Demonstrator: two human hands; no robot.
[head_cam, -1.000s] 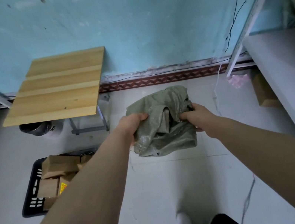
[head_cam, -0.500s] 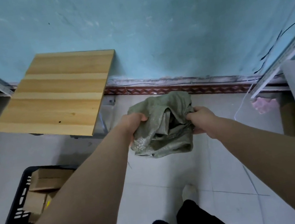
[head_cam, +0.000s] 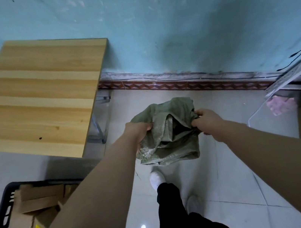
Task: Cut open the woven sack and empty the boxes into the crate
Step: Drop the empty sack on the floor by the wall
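A forearm hid part of the crate of boxes below the left hand; both it and the right hand clenched the crumpled sack, a wooden table beyond.

A bare wooden tabletop stands against the blue wall. Right of the tabletop, a red patterned skirting strip runs along the wall's foot. Further right, a pink crumpled thing lies on the white tiled floor under a metal shelf rail.
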